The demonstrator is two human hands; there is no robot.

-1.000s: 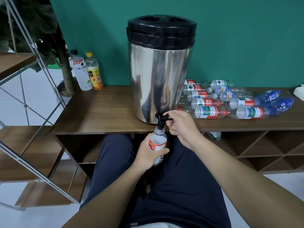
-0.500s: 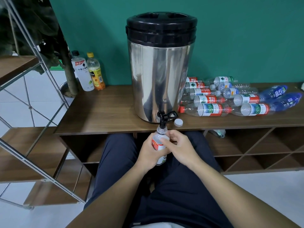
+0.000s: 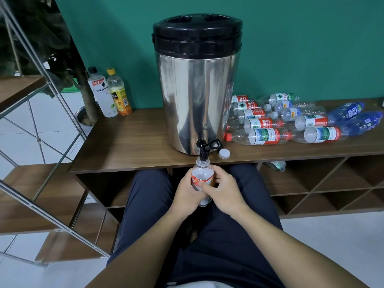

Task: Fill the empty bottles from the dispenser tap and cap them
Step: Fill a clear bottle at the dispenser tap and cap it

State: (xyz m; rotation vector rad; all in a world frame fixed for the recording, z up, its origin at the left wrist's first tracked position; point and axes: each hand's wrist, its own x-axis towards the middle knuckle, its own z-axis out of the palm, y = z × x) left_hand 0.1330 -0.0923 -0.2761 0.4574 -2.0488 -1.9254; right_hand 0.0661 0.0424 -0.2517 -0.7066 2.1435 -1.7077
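Bottle [image 3: 202,179] under tap [image 3: 202,149] past table edge [image 3: 124,166], grasped by left grip [image 3: 188,194] and right grip [image 3: 225,193].

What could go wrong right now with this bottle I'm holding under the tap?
1. The bottle is uncapped, its mouth right at the tap spout; lowering or tilting it carelessly could spill water onto your lap.
2. Both the left hand and right hand grip the thin bottle; squeezing could push water out.
3. The white cap sits near the shelf edge and could get knocked off.
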